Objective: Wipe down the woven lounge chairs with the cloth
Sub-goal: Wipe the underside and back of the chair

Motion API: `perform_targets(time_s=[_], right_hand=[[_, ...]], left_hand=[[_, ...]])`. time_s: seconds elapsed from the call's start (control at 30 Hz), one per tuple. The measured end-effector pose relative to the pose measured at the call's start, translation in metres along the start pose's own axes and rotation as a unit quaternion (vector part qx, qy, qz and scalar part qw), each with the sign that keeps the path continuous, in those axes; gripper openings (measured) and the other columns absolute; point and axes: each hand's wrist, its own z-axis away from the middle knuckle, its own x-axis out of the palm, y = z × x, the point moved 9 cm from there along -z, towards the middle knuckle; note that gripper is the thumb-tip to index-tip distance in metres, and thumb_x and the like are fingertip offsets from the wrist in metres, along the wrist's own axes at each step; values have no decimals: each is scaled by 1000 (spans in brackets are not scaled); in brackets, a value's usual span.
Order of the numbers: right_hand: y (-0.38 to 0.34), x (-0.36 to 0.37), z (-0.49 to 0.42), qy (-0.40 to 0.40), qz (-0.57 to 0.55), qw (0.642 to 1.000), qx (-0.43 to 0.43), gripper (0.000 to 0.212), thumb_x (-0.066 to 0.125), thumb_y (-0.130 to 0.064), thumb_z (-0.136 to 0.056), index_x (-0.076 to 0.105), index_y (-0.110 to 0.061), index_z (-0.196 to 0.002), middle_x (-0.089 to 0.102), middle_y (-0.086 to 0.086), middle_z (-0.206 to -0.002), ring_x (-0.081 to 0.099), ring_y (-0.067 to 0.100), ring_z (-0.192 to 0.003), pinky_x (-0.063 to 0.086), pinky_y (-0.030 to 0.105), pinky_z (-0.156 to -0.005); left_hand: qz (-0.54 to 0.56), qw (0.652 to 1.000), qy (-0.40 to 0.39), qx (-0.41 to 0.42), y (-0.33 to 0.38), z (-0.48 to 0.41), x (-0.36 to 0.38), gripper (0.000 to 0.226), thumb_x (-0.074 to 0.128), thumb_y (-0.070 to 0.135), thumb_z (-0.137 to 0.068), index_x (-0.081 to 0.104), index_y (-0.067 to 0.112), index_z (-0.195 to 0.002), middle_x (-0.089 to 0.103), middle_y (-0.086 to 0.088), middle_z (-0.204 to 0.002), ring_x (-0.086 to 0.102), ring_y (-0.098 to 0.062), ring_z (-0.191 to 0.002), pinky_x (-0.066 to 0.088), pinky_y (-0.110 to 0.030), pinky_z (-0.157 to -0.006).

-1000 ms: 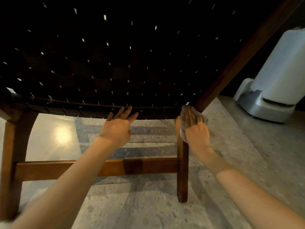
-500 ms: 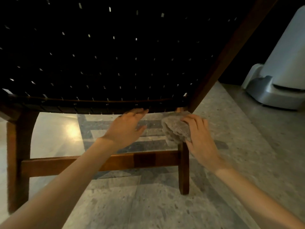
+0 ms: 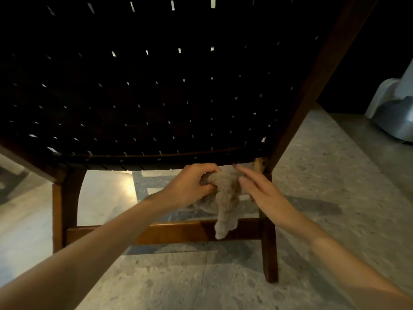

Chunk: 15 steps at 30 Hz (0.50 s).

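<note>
Grip: left hand [image 3: 192, 186] bunches the cloth [image 3: 224, 204]; right hand [image 3: 266, 195] flat-fingered against it.
Progress: woven chair [image 3: 156, 97] likely mid-wipe; remainder unclear.

black woven chair [image 3: 145, 90], brown wooden frame [image 3: 312, 90], grey-beige cloth [image 3: 224, 204], speckled grey floor [image 3: 335, 186]

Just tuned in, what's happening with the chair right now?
A person is working low at a woven lounge chair. The left hand grips a bunched cloth just under the weave's lower edge, one end dangling in front of the wooden crossbar. The right hand is beside the cloth, fingers straight, gripping nothing.
</note>
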Motion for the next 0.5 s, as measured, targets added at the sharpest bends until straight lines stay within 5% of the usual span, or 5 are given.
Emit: perform_targets(time_s=[0.1,0.2,0.27,0.4,0.5], right_hand=[[5,2,-12,-24,108,994,12,17,60,-26,-92,58,-40,-100,60,-14,-73,59,7,-68,47,22,-62],[13,-13,-20,20,146,988,49,8,62,-28,-91,58,-34,-90,62,-16,-53,59,-1,-52,43,14,-51],[7,-34,-25,97,208,972,43,7,63,-27,-90,63,-28,-98,66,-12,-60,62,-1,-57,44,11,-52],[-24,-56,-43,241,262,934,-31,26,60,-11,-88,67,-12,-113,72,7,-78,68,20,-69,57,37,-62],[-25,-45,-60,271,300,914,-33,33,53,-12,-93,59,-10,-125,70,12,-100,66,27,-91,53,36,-74]], left_hand=[[-46,999,4,-25,-1,-11,1,18,68,11,-85,61,15,-102,60,7,-92,59,-7,-85,49,-21,-74],[-89,994,27,-54,-7,-21,-8,22,70,19,-84,59,21,-103,56,13,-91,57,-5,-86,42,-11,-71],[-115,989,44,-78,-14,-25,-18,20,68,27,-85,56,26,-101,57,14,-90,58,-7,-90,46,-17,-75],[-232,954,142,-127,-24,-34,-46,26,60,35,-89,59,24,-113,62,-2,-102,55,-21,-99,43,-32,-79],[-261,931,220,-127,-22,-32,-54,26,58,25,-91,55,20,-117,58,-5,-109,49,-25,-106,35,-32,-84]])
